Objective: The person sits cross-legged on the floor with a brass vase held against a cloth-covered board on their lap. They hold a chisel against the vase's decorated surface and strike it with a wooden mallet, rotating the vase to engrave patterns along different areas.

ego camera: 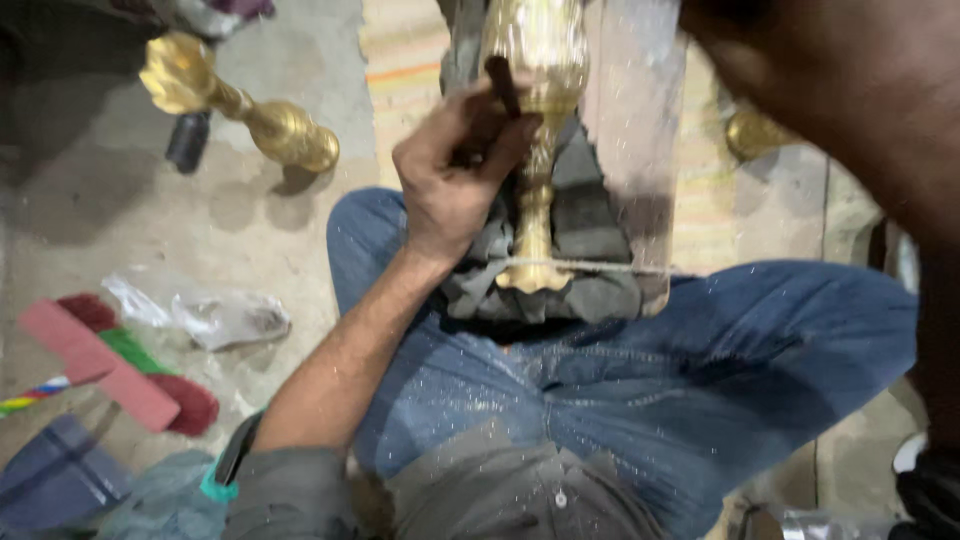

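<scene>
The left hand (455, 175) has its fingers (500, 135) curled tight round a dark tool handle (503, 85), which rises above them and presses against the brass stand (535, 190). That stand runs upright just right of the fingers, its scalloped foot (533, 277) below them, resting on grey cloth (580, 295) across the lap of blue jeans (700, 370). A thin cord (600, 267) crosses the foot. The right arm (860, 110) fills the upper right corner; its hand is out of sight, so I cannot tell how its fingers stand. Far left of the fingers a second brass piece (240, 100) lies on the floor (120, 220). Lower left lie a crumpled plastic bag (205, 315) and a red brush (120, 365).
</scene>
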